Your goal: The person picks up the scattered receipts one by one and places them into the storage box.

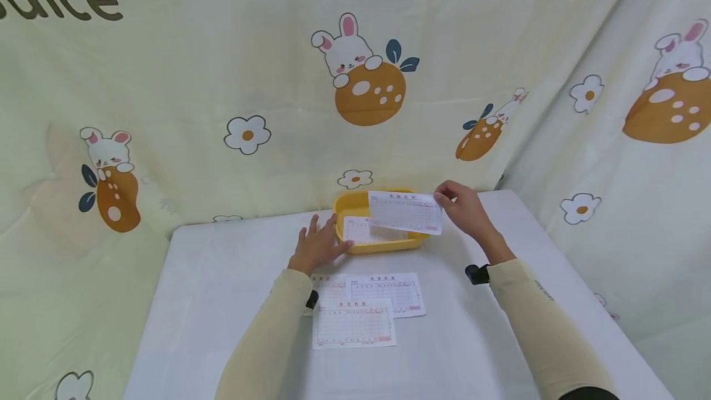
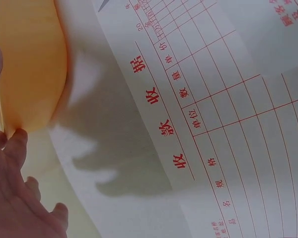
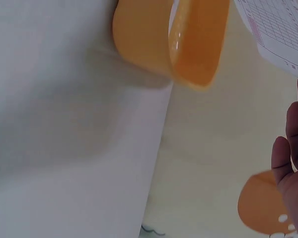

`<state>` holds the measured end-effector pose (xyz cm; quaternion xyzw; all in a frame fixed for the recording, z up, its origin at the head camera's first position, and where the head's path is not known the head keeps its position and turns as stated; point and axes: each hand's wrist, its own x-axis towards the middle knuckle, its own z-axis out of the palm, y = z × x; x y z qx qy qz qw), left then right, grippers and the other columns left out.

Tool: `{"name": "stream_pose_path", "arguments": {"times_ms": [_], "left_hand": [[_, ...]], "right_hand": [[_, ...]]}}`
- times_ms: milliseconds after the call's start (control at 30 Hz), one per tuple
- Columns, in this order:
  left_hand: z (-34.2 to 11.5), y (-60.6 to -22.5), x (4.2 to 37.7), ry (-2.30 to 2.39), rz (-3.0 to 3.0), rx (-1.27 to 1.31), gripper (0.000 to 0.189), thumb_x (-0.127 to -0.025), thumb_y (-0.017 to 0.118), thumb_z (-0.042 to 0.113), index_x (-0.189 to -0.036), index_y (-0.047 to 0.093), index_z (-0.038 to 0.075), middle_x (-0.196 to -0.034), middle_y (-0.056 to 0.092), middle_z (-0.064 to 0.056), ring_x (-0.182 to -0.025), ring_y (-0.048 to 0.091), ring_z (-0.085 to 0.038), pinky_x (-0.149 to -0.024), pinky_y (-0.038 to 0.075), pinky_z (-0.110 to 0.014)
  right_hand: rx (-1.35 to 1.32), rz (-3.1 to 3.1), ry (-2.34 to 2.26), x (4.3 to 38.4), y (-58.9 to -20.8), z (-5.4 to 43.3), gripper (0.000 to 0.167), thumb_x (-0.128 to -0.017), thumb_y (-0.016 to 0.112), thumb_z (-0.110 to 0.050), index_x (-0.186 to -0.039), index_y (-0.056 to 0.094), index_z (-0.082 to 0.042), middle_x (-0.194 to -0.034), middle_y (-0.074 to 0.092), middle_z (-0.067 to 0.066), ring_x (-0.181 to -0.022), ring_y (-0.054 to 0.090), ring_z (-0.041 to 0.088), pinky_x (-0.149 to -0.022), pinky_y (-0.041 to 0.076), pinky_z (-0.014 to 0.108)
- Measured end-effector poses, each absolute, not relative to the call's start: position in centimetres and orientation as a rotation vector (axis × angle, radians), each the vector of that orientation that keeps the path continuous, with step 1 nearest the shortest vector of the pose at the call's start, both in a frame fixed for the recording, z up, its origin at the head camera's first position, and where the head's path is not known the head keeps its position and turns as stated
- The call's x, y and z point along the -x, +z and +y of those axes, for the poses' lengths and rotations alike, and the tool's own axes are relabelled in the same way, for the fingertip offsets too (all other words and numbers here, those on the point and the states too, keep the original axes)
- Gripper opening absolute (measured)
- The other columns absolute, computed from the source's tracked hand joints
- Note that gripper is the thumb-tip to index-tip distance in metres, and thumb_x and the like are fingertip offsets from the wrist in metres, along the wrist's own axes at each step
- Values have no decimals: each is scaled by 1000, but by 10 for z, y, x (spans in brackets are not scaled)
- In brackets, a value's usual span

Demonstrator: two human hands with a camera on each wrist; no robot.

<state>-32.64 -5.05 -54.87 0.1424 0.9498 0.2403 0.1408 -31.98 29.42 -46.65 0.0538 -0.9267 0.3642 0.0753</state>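
Observation:
A printed receipt slip point(image 1: 404, 212) hangs over the yellow basket point(image 1: 383, 250), its right edge pinched by my right hand point(image 1: 463, 208). The slip's edge also shows in the right wrist view, beside my curled fingers point(image 3: 295, 121). My left hand point(image 1: 318, 245) touches the basket's left end with fingers spread. Inside the basket lies another slip point(image 1: 357, 231), partly hidden by the raised one. In front of the basket, several overlapping slips lie on the table, the nearest slip point(image 1: 353, 326) on top. The left wrist view shows a slip's red print point(image 2: 203, 114) up close.
The white table point(image 1: 444, 338) meets a hanging cloth point(image 1: 278, 79) with rabbit and flower prints behind the basket. Another cloth panel point(image 1: 627, 252) runs along the right side. A dark wrist strap point(image 1: 478, 274) sits at the right sleeve's cuff.

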Motion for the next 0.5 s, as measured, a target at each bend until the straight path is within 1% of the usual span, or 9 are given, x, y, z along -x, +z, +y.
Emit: {"name": "stream_pose_path", "arguments": {"times_ms": [100, 300, 500], "left_hand": [[-49, -548, 328, 690, 2739, -418, 91, -104, 62, 58, -172, 24, 12, -173, 33, -9, -164, 3, -38, -129, 8, -63], [-49, -547, 327, 701, 2731, -427, 90, -104, 63, 58, -172, 24, 12, -173, 34, -9, -164, 4, -37, -129, 9, -63], [-50, -548, 326, 697, 2745, -419, 89, -104, 63, 57, -171, 25, 11, -171, 36, -10, -164, 6, -37, -128, 11, -64]], "right_hand": [[-181, -2783, 1114, 326, -471, 280, 15, -110, 57, -7, -114, 67, 3, -108, 69, 20, -101, 59, 37, -91, 51, 50], [-206, -2808, 1166, 337, -482, 255, 14, -110, 59, -7, -115, 68, 2, -107, 69, 18, -99, 60, 35, -91, 55, 46], [-224, -2844, 1185, 345, -500, 240, 11, -110, 61, -7, -109, 69, 0, -97, 67, 14, -89, 58, 31, -79, 52, 39]]}}
